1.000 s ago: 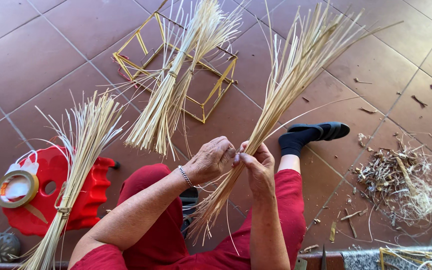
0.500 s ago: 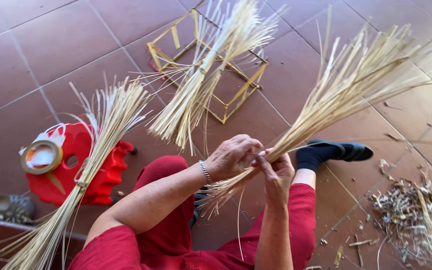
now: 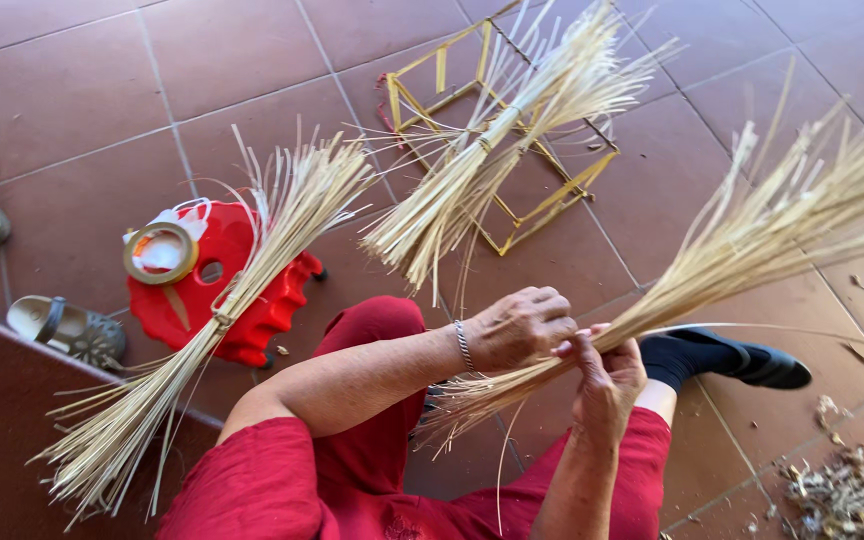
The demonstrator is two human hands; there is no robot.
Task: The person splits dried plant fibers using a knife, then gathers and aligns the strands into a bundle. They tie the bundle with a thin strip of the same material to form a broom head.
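A long bundle of pale straw stalks (image 3: 752,245) runs from my lap up to the right, its brushy end fanning out at the right edge. My left hand (image 3: 520,328) is closed around the bundle near its lower part, a thin bracelet on the wrist. My right hand (image 3: 607,375) grips the same bundle just beside it from below, fingers pinching the stalks. The cut ends (image 3: 462,400) stick out over my red trousers.
Two more tied straw bundles lie on the red tile floor: one (image 3: 212,330) across a red plastic stool (image 3: 222,290) carrying a tape roll (image 3: 160,252), one (image 3: 482,170) over a yellow wire frame (image 3: 422,80). Sandals (image 3: 62,325) at left, straw scraps (image 3: 847,490) lower right, my black shoe (image 3: 752,360).
The held bundle has swung down from nearly upright to leaning far right. Both hands stayed on it. The view shifted, bringing the sandals at left into sight.
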